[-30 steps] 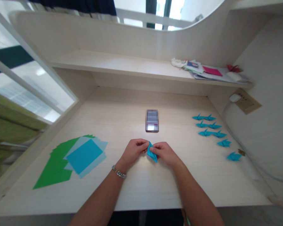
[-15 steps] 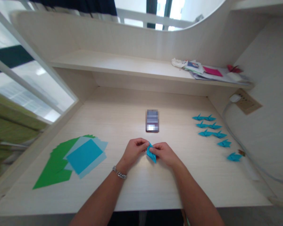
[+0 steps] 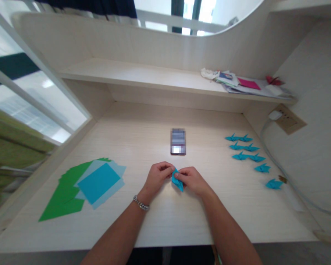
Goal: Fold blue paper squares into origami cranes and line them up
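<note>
- Our left hand [image 3: 160, 173] pinched the folded blue paper [image 3: 177, 182] near its upper end, our right hand [image 3: 192, 180] its side, in front of the phone [image 3: 178, 141].
- We judged that uneven pulling or hard squeezing could crease or tear it.
- Our fingers hid some folds.
- Blue paper birds [image 3: 262, 168] sat to our right, blue sheets [image 3: 99, 183] over green sheets [image 3: 62, 200] left.

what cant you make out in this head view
Head view, all:
Phone screen: blurred by pixelation.
Folded blue paper: partly hidden by the right hand.
Green sheets: partly covered by blue sheets.
Left forearm: cut off by the bottom edge.
</note>
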`<state>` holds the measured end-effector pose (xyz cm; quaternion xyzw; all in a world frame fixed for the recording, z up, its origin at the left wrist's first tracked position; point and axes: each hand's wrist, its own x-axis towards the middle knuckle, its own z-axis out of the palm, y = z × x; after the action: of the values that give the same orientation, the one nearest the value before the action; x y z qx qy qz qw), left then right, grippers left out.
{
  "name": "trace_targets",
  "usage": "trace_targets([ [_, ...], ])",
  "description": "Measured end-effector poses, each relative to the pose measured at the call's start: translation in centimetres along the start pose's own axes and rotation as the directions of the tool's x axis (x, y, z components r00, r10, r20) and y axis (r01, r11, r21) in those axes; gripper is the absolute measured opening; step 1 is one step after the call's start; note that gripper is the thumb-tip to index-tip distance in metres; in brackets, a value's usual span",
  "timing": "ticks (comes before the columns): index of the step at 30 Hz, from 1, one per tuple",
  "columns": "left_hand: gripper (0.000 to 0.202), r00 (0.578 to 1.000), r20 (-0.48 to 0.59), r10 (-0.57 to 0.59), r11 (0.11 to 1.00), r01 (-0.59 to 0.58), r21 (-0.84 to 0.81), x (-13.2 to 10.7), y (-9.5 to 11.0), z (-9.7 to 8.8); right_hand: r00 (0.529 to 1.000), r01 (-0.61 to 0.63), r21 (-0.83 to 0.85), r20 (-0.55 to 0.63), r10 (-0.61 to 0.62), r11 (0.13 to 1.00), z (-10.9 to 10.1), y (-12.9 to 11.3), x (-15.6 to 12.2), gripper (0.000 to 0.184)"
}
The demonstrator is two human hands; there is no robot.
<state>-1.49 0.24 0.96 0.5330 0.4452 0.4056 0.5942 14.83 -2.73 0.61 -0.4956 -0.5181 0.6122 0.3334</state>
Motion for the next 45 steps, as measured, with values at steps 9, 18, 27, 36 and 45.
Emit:
trace_targets([
  [9,0.015,0.984,-0.157,0.082,0.995,-0.071,0.07,-0.2,0.3,0.5,1.0,0.013,0.009,0.014,-0.013,1.0,-0.1,-0.1,-0.3,0.038],
  [18,0.022,1.0,0.007,0.016,1.0,-0.015,-0.01,0.1,0.1,0.1,1.0,0.024,0.055,-0.015,-0.023,0.998,0.0,-0.1,-0.2,0.037],
  [27,0.022,0.996,-0.086,0.033,0.998,-0.028,0.06,0.0,-0.2,0.9,0.999,0.031,0.006,-0.018,-0.031,0.999,0.0,0.0,0.0,0.033],
  [36,0.022,0.995,0.073,-0.063,0.995,0.068,-0.072,-0.1,-0.4,0.8,0.96,0.118,0.134,-0.268,-0.078,0.984,-0.2,0.5,0.8,0.031],
  [45,0.024,0.997,0.004,-0.077,0.99,0.077,-0.12,0.2,-0.8,0.7,0.958,0.146,0.072,-0.261,-0.122,0.987,-0.3,0.5,0.8,0.026],
])
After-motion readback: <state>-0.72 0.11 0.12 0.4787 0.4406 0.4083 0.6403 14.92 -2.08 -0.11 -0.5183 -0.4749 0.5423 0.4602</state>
